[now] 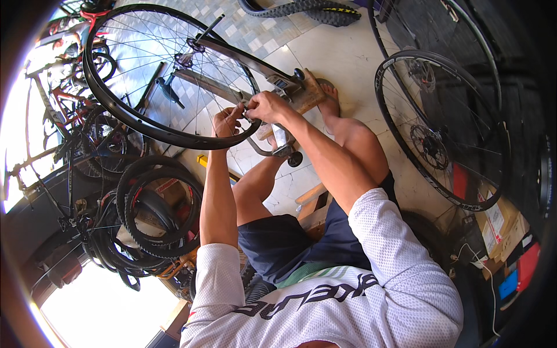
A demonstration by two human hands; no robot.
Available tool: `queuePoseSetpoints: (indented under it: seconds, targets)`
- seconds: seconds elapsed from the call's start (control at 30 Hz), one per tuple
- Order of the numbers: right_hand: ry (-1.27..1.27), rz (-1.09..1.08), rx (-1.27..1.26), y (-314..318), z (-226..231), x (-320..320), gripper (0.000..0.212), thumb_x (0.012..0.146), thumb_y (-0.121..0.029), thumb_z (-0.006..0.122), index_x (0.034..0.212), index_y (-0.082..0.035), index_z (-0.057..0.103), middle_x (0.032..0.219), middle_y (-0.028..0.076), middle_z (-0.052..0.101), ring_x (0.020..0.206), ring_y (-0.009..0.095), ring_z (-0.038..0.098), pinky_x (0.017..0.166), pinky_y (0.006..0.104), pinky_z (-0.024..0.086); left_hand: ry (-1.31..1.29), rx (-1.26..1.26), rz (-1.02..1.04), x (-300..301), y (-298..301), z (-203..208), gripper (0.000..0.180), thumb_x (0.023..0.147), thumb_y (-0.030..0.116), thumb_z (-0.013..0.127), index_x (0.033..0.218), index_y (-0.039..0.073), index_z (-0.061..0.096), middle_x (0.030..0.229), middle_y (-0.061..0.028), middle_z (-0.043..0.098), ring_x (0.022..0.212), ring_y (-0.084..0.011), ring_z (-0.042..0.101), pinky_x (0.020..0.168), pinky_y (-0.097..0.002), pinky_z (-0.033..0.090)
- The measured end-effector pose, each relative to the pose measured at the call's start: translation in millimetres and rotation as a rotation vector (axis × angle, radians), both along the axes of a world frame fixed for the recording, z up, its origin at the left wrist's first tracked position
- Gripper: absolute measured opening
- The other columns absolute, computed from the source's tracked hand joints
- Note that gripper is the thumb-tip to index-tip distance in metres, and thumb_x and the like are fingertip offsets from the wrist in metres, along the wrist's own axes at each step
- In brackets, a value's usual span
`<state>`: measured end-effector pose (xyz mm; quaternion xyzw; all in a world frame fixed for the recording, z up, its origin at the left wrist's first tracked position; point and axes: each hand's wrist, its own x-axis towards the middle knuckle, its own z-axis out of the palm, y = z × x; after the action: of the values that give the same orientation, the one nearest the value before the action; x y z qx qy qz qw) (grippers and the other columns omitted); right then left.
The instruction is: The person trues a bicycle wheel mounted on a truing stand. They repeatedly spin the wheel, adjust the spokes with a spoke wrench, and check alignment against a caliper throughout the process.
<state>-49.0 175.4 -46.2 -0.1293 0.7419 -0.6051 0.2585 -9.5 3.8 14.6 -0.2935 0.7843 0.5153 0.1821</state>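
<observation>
A black bicycle wheel (pixel 148 129), with no tyre on its rim, is mounted in a metal truing stand (pixel 246 60) in front of me. The stand's arms reach to the hub (pixel 193 51). At the rim's near right side, the fingers of my left hand (pixel 227 120) are pinched together by the spokes. My right hand (pixel 267 108) is bent in a pinch right beside it, almost touching. Whatever small thing the fingertips grip is hidden. Close under the right wrist is the stand's black knob (pixel 295 159).
A blue-handled tool (pixel 168 91) shows beyond the spokes. Bicycle tyres (pixel 154 203) are heaped at left, near several bicycles (pixel 61 110). Wheels with disc rotors (pixel 429 148) lean at right, above cardboard boxes (pixel 499 226). Another tyre (pixel 331 13) lies at the far side.
</observation>
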Motion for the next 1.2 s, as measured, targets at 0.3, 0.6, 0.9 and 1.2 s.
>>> queuePoseSetpoints:
  seconds: [0.3, 0.6, 0.9, 1.2]
  targets:
    - [0.006, 0.022, 0.076, 3, 6, -3, 0.028, 0.078, -0.031, 0.068, 0.096, -0.011, 0.076, 0.095, 0.018, 0.073, 0.09, 0.034, 0.071, 0.082, 0.0401, 0.055, -0.062, -0.222, -0.159, -11, 0, 6, 0.044, 0.085, 0.046, 0.077, 0.072, 0.006, 0.062, 0.061, 0.0027, 0.052, 0.045, -0.0061, 0.043, 0.043, -0.0226, 0.032]
    - [0.004, 0.001, 0.146, -14, 4, 4, 0.027, 0.08, -0.026, 0.066, 0.099, -0.01, 0.075, 0.095, 0.02, 0.072, 0.092, 0.035, 0.07, 0.083, 0.0414, 0.055, 0.106, -0.214, -0.177, -9, -4, -19, 0.05, 0.082, 0.045, 0.077, 0.062, 0.002, 0.062, 0.051, -0.0022, 0.048, 0.043, -0.0106, 0.046, 0.043, -0.0293, 0.035]
    - [-0.04, -0.091, 0.077, -15, -4, 4, 0.024, 0.085, -0.026, 0.063, 0.1, -0.01, 0.072, 0.098, 0.017, 0.073, 0.095, 0.036, 0.069, 0.085, 0.0428, 0.054, 0.228, 0.029, 0.221, 7, 1, 13, 0.049, 0.096, 0.045, 0.064, 0.096, -0.004, 0.069, 0.08, -0.0066, 0.064, 0.059, -0.0084, 0.054, 0.048, -0.0233, 0.039]
    - [0.027, -0.23, 0.124, -4, 16, -7, 0.027, 0.088, -0.03, 0.064, 0.104, -0.008, 0.068, 0.097, 0.016, 0.073, 0.094, 0.035, 0.069, 0.084, 0.0439, 0.054, 0.312, 0.163, 0.154, 44, 5, 83, 0.044, 0.097, 0.037, 0.066, 0.11, -0.005, 0.067, 0.098, -0.0124, 0.07, 0.071, -0.0088, 0.058, 0.064, -0.0206, 0.046]
